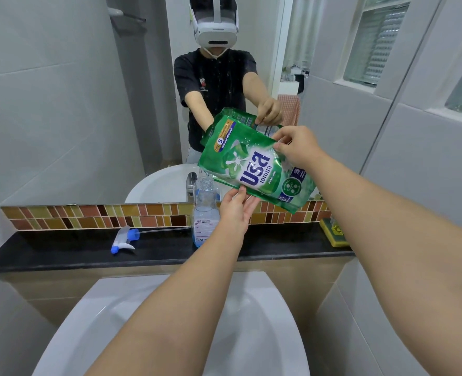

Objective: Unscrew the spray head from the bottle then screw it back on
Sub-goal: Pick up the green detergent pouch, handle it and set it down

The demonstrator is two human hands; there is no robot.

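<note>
Head view: one camera, looking down over both forearms at a dark ledge (61, 253) below a mirror.
Bottle: the clear spray bottle (205, 213) stands upright on the ledge, neck open, a little blue liquid at the bottom.
Spray head: off and lying on its side on the ledge (124, 238), well to the left of the bottle, its dip tube trailing right toward the bottle's base.
Right hand: up high (296, 147), fingers pinching the top corner of a green refill pouch (251, 166).
Left hand: under the pouch (236, 210), fingers straight and supporting its lower edge, just right of the bottle's shoulder.
Pouch: tilted, low corner hanging just above the open neck; looks like a refill pour, though no stream shows.
Key relation: the bottle's long axis is vertical, the spray head's runs left-right along the ledge; the left hand is nearer both.
Judgement: unscrewing is done; screwing back on calls for freeing the left hand, reaching left and feeding the tube in first.
Also there: a yellow sponge (334, 232) at the ledge's right end, a white basin (170, 321) below.
</note>
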